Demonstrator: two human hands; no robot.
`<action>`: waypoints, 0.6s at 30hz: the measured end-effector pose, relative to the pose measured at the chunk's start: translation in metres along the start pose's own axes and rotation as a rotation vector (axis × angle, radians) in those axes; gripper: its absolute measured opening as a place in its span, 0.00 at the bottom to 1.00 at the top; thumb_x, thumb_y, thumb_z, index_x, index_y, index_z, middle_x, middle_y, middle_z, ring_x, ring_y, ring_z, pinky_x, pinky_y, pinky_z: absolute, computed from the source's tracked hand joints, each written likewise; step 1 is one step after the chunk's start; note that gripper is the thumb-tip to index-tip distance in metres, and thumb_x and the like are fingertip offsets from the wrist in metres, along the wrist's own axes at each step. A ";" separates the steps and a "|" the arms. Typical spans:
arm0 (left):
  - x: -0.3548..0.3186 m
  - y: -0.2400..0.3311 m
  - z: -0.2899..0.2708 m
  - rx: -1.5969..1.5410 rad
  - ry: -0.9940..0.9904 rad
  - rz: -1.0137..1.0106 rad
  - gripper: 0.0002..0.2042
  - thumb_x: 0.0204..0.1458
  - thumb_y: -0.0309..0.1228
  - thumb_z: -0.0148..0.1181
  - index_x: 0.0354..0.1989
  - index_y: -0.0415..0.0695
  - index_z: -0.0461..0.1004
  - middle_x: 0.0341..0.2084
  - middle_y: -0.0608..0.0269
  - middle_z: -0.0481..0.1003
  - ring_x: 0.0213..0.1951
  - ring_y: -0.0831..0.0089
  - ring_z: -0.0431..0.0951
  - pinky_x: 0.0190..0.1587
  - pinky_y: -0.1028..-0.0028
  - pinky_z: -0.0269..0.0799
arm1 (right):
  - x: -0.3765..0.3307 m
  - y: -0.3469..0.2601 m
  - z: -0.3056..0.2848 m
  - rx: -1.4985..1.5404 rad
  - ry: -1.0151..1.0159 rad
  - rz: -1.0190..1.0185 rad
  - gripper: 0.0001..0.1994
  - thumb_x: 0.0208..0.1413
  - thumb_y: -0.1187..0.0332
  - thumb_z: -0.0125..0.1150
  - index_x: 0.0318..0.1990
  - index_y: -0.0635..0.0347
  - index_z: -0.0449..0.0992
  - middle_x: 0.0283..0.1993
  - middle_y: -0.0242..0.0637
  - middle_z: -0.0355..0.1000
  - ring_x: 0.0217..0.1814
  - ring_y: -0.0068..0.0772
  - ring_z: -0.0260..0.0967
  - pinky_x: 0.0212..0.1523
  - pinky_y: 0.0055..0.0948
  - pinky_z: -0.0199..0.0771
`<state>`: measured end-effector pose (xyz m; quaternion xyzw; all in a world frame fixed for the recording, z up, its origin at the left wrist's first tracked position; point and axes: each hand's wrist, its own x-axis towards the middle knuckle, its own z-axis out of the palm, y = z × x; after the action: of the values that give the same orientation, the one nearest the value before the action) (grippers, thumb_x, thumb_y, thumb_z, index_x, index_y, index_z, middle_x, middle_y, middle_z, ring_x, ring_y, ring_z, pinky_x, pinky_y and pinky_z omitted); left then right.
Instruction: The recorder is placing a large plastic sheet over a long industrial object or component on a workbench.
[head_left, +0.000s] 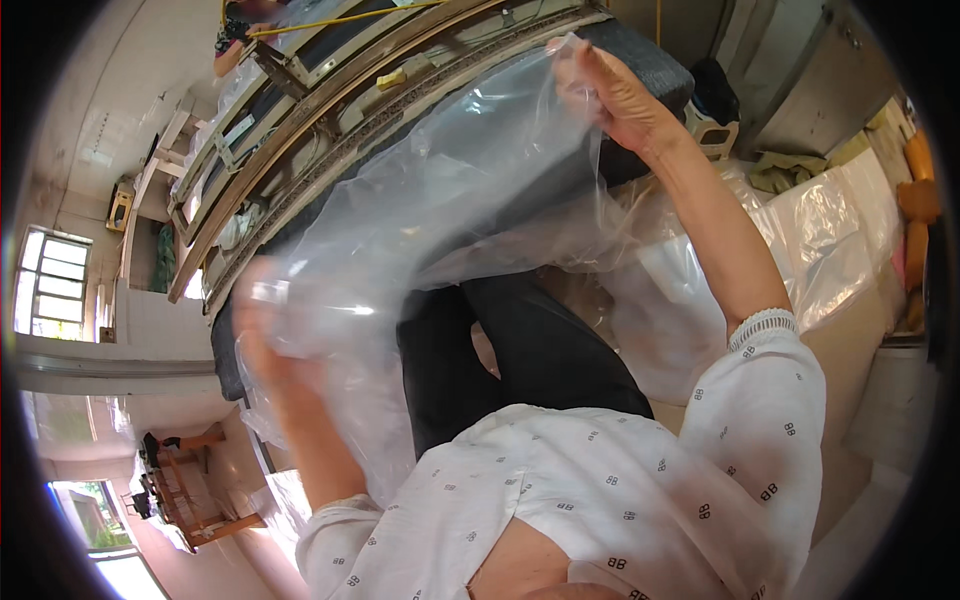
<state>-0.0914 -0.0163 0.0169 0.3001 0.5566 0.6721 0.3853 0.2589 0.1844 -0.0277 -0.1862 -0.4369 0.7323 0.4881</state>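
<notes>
A large sheet of clear plastic film [430,190] stretches between my two hands, over a dark padded bench surface [640,62] and above my lap. My right hand [612,98] is raised at the far right, its thumb and fingers closed on the film's top corner. Motion smears my left hand [268,305] at the left end of the film. It lies against or behind the plastic, and its fingers cannot be made out. The film hangs down in loose folds beside my left forearm.
Beyond the bench run long rails of a machine frame [290,130], with a small yellow piece [391,79] on them. More clear plastic [820,240] is heaped at the right. A dark object rests on a stool [712,135]. Another person's arm [228,60] shows at the far left.
</notes>
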 end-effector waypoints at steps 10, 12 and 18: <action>0.048 0.164 -0.064 -0.083 -0.253 0.468 0.17 0.55 0.31 0.47 0.52 0.38 0.65 0.39 0.57 0.71 0.36 0.74 0.73 0.38 0.76 0.74 | 0.005 -0.033 0.040 -0.507 -0.463 -0.252 0.10 0.49 0.63 0.60 0.29 0.53 0.65 0.25 0.23 0.61 0.27 0.16 0.58 0.29 0.15 0.57; 0.048 0.176 -0.047 0.213 0.069 0.534 0.20 0.58 0.31 0.42 0.59 0.43 0.58 0.35 0.66 0.68 0.27 0.84 0.65 0.28 0.84 0.65 | -0.002 -0.048 0.053 -0.519 -0.525 -0.319 0.10 0.48 0.64 0.60 0.27 0.53 0.63 0.24 0.24 0.59 0.26 0.17 0.58 0.28 0.15 0.57; 0.056 0.211 -0.008 0.266 0.254 0.624 0.19 0.57 0.30 0.43 0.58 0.44 0.61 0.38 0.67 0.68 0.32 0.86 0.66 0.30 0.87 0.64 | -0.002 -0.077 0.076 -0.444 -0.619 -0.195 0.12 0.48 0.64 0.61 0.25 0.52 0.61 0.21 0.22 0.54 0.20 0.13 0.52 0.20 0.15 0.53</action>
<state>-0.1660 0.0099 0.2203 0.4171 0.5642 0.7109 0.0471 0.2490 0.1582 0.0766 -0.0154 -0.7267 0.5919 0.3484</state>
